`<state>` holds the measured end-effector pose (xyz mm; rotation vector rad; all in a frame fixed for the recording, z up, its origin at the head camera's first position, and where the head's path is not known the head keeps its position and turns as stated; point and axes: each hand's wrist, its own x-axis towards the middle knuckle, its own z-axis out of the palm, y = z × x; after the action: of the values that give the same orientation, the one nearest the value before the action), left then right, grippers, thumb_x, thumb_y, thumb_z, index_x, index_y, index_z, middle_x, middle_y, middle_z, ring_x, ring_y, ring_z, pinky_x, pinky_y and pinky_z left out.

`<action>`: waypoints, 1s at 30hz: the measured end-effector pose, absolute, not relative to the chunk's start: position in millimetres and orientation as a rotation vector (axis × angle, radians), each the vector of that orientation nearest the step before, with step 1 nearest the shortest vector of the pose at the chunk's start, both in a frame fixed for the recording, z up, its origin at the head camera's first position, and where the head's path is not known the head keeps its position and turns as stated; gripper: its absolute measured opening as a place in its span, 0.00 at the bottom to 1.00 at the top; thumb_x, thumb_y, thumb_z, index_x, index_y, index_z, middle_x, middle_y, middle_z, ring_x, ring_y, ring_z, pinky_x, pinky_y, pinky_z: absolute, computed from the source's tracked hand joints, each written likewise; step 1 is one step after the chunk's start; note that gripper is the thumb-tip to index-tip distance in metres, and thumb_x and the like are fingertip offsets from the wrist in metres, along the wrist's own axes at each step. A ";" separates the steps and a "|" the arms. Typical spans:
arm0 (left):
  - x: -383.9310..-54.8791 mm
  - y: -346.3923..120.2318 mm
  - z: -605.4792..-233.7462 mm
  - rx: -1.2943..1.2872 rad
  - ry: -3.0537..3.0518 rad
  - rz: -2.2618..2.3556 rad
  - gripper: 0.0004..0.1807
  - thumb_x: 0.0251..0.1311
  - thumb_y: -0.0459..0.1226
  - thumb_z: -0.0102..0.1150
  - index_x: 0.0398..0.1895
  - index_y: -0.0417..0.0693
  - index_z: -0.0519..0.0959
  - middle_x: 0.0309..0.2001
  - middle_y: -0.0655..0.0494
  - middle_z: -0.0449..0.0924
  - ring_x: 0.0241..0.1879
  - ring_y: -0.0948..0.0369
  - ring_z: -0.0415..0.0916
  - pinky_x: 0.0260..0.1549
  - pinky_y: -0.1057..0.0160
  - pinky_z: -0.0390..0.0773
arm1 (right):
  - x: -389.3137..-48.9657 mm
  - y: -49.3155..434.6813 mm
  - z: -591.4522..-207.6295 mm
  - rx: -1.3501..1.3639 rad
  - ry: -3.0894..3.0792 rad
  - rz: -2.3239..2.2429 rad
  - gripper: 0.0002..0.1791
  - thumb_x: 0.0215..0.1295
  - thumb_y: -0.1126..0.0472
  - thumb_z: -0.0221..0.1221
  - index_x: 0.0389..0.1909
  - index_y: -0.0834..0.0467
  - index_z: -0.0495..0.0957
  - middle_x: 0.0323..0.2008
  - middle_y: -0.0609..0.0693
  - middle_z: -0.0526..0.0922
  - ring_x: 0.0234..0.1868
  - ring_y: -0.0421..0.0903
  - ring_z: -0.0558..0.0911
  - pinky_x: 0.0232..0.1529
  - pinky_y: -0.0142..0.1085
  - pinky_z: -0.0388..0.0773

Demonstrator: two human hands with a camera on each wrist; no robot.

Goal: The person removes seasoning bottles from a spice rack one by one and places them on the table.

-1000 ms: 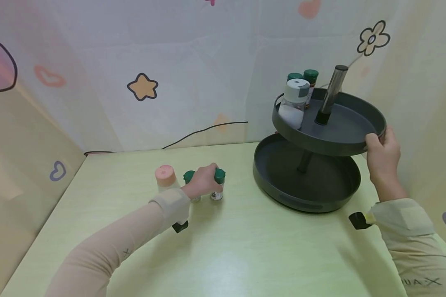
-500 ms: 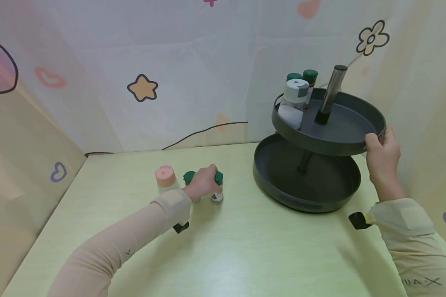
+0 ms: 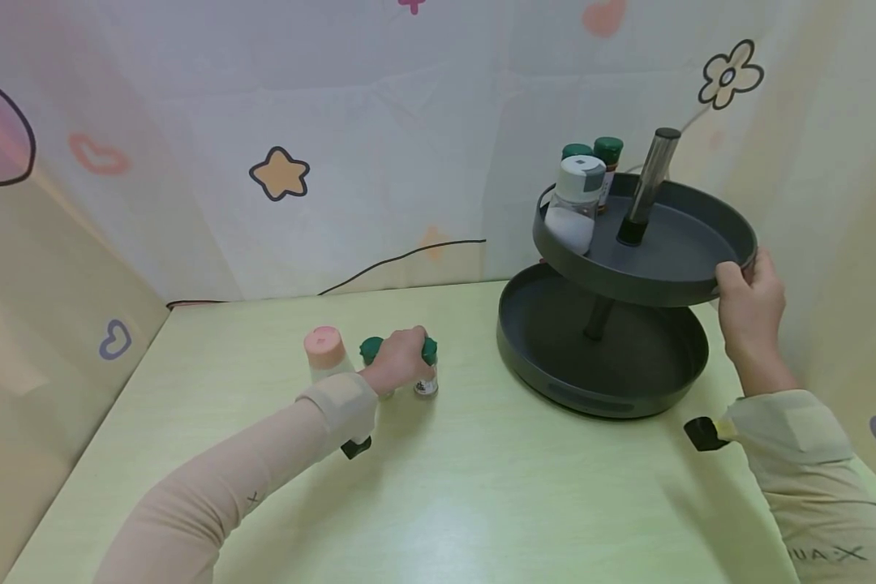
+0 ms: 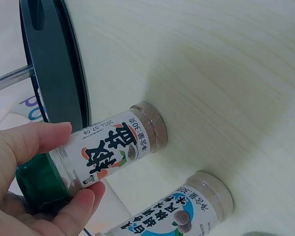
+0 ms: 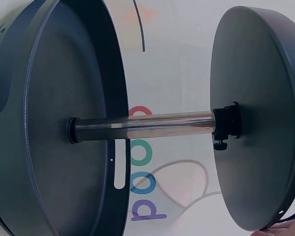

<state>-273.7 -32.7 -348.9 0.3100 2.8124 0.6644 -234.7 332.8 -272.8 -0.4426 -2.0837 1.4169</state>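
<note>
My left hand point(image 3: 401, 357) pinches a clear spice jar point(image 4: 110, 147) just below its green cap, thumb on one side and fingers on the other. The jar is upright, its base at or very near the table; brown powder shows inside. Beside it stands a second green-capped spice jar point(image 4: 182, 211), partly hidden by my hand in the head view. Over on the right, my right hand point(image 3: 753, 312) grips the rim of the upper tray point(image 3: 701, 243) of a dark two-tier rack, thumb over the edge. In the right wrist view only a bit of that hand shows.
A pink-capped bottle point(image 3: 324, 349) stands left of the jars, partly behind my sleeve. The upper tray carries a white-capped jar point(image 3: 577, 203) of white grains and two green-capped jars point(image 3: 608, 150). Below is the wider lower tray point(image 3: 650, 349); a metal pole point(image 5: 167, 125) joins the tiers.
The spice jar in my left hand has shifted very slightly left and toward me, mostly in the first half second. My right hand and the rack have stayed in place.
</note>
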 end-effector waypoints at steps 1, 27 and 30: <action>-273.6 -32.6 -348.9 0.305 2.812 0.667 0.17 0.45 0.33 0.64 0.37 0.42 0.68 0.34 0.51 0.74 0.32 0.59 0.71 0.29 0.66 0.72 | -234.8 332.8 -272.8 -0.442 -2.084 1.414 0.06 0.57 0.58 0.40 0.28 0.44 0.64 0.23 0.34 0.66 0.30 0.34 0.63 0.31 0.29 0.55; -267.8 -33.3 -345.1 0.347 2.850 0.690 0.25 0.47 0.37 0.64 0.46 0.41 0.64 0.37 0.52 0.70 0.34 0.58 0.69 0.30 0.66 0.73 | -234.7 333.1 -271.7 -0.445 -2.092 1.393 0.06 0.57 0.57 0.41 0.27 0.43 0.64 0.22 0.33 0.67 0.30 0.34 0.63 0.31 0.29 0.56; -263.6 -34.7 -343.2 0.391 2.870 0.680 0.31 0.48 0.38 0.62 0.54 0.39 0.61 0.43 0.50 0.71 0.37 0.57 0.70 0.35 0.64 0.74 | -234.7 333.7 -271.3 -0.445 -2.105 1.380 0.05 0.57 0.57 0.40 0.26 0.44 0.64 0.22 0.34 0.66 0.30 0.34 0.63 0.31 0.30 0.55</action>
<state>-263.6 -34.7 -343.2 0.3912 2.8697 0.6802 -234.7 333.7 -271.3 -0.4454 -2.1048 1.3802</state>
